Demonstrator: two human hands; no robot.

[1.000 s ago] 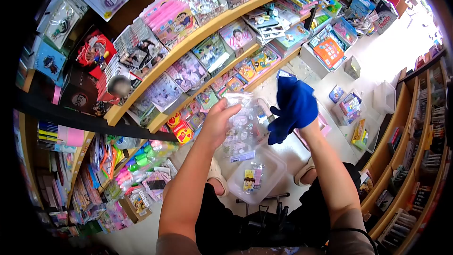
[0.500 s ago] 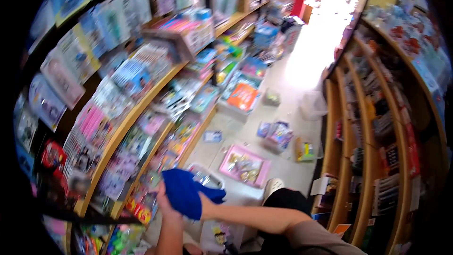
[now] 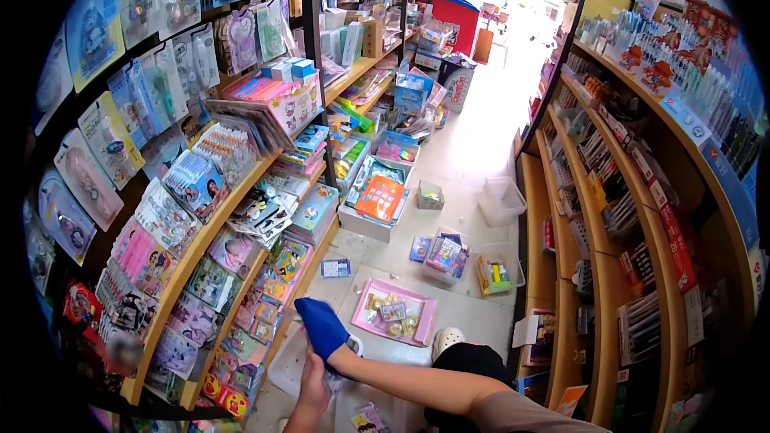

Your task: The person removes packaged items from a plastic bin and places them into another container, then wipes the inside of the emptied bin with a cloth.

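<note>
The right hand, inside a blue glove (image 3: 322,330), is nearer the person than the pink tray (image 3: 395,312) and a little to its left. The glove tapers to the upper left, and I cannot tell whether the right grip is released or clenched inside it. The left hand (image 3: 314,385) is raised close below the glove, farther from the pink tray; its fingers are partly hidden, so I cannot tell what its grip has hold of

Both hands are above a white tub (image 3: 282,369), left of the pink tray and nearer the person. A clear tub (image 3: 395,409) with a colourful pack (image 3: 369,419) in it is on the near side of the pink tray, and a white shoe (image 3: 447,341) is at its near right. The pink tray, on the floor (image 3: 345,293), holds gold round pieces (image 3: 408,325) and a small pack (image 3: 393,312). Beyond it to the left is a blue pack (image 3: 336,268); beyond it to the right is a box of packs (image 3: 447,257). Stocked shelves (image 3: 210,234) run along its left
</note>
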